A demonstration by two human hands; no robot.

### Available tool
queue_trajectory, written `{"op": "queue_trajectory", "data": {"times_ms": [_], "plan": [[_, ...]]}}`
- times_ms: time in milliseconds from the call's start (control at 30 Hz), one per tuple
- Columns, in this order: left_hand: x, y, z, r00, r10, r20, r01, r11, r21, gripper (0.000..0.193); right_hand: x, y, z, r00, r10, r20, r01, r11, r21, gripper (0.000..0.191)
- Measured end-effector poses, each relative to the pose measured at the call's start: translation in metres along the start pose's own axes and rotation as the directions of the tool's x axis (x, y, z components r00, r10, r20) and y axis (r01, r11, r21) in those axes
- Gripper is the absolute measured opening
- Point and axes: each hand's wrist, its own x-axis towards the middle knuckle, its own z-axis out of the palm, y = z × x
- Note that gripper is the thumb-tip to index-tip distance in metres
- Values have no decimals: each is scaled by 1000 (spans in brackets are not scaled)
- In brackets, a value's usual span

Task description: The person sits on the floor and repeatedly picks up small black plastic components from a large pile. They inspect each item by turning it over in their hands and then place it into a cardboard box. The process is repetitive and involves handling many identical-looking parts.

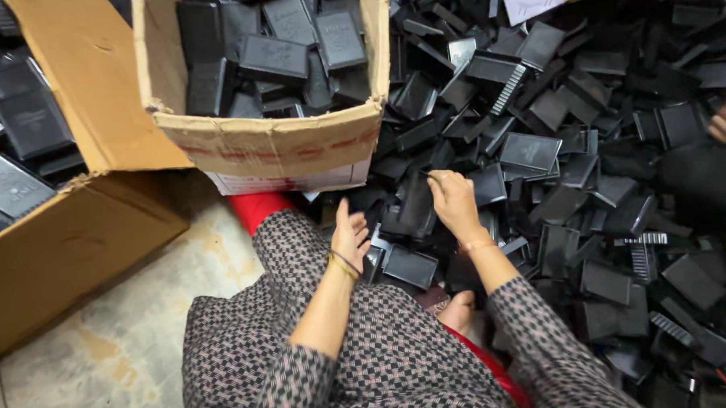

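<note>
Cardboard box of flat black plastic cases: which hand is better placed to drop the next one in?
Left, probably. The left hand lies nearer the cardboard box; the right hand is reaching into the pile of black cases.

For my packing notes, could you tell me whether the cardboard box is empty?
No, the cardboard box holds many flat black plastic parts.

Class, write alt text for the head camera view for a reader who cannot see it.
A seated person's left hand and right hand reach into a big heap of flat black plastic pieces on the floor. A cardboard box beside them holds more of the same pieces.
</note>
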Motion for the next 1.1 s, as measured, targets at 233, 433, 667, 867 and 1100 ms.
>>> {"op": "queue_trajectory", "data": {"times_ms": [233, 433, 667, 867, 1100], "plan": [[-4, -16, 71, 711, -54, 701, 226, 962, -156, 47, 8, -43, -26, 980, -27, 198, -44, 937, 345, 17], [20, -11, 15, 947, -224, 231, 281, 926, -253, 42, 72, 13, 19, 935, 67, 350, 118, 868, -482, 16], [20, 0, 0, 976, 67, 209, -12, 968, -252, 13, 82, 35, 22, 952, -45, 301, 188, 865, -466, 30], [15, -3, 12, 992, -55, 114, 75, 980, -184, 25, -2, 16, -45, 916, -358, 182, 384, 912, -141, 24], [13, 6, 11, 987, 159, -10, -159, 984, -79, 53, -37, -10, -46, 891, -83, 447, 212, 946, -246, 78]]}}
